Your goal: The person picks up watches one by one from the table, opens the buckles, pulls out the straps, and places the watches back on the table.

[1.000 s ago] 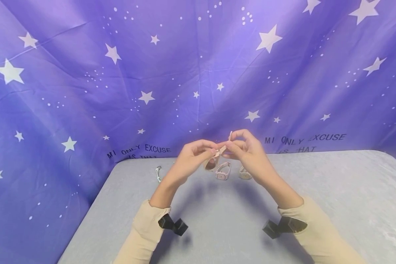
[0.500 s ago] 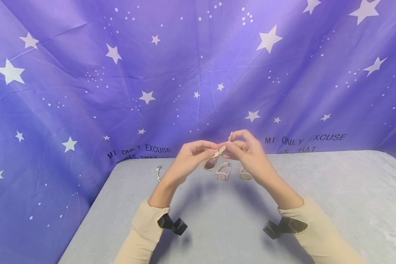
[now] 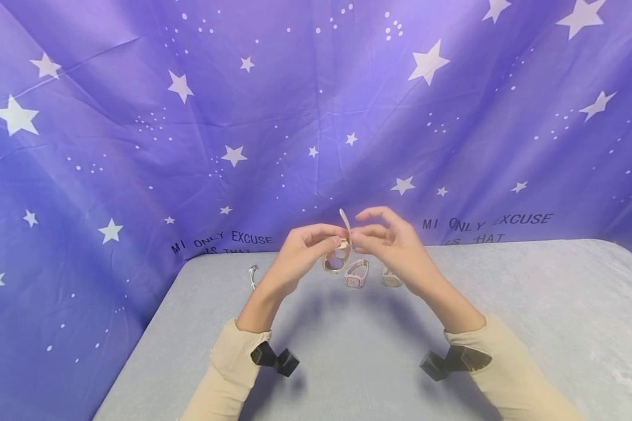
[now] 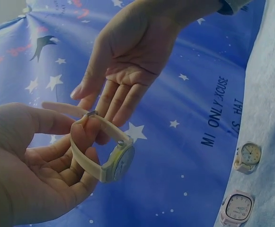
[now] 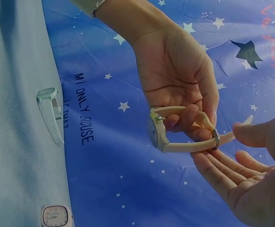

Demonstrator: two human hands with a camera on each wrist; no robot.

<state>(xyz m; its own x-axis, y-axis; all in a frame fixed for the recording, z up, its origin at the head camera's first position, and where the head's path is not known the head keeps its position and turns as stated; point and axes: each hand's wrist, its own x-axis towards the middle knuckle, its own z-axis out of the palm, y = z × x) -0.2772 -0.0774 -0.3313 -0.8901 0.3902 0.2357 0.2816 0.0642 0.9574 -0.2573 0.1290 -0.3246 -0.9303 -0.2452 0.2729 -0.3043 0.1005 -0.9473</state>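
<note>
A cream wristwatch (image 4: pixel 123 163) with a round dial hangs above the table, its strap joined in a loop through a metal buckle (image 5: pixel 216 138). My left hand (image 3: pixel 306 251) pinches the strap close to that buckle, thumb on one side and fingers inside the loop. The free strap end (image 3: pixel 344 218) points upward in the head view. Around the buckle, my right hand (image 3: pixel 395 240) has its fingers extended and touching near the strap. Its thumb (image 5: pixel 251 136) overlaps the strap end in the right wrist view.
On the grey table (image 3: pixel 347 362) lie a pink square-faced watch (image 3: pixel 354 281) and a round-faced beige watch (image 3: pixel 392 280). Further left is a pale green watch (image 5: pixel 47 94). A purple star-patterned cloth (image 3: pixel 295 117) hangs behind the table.
The right fingers have let go of the strap end and spread. That end has swung left and now stands free, while the left hand keeps its hold.
</note>
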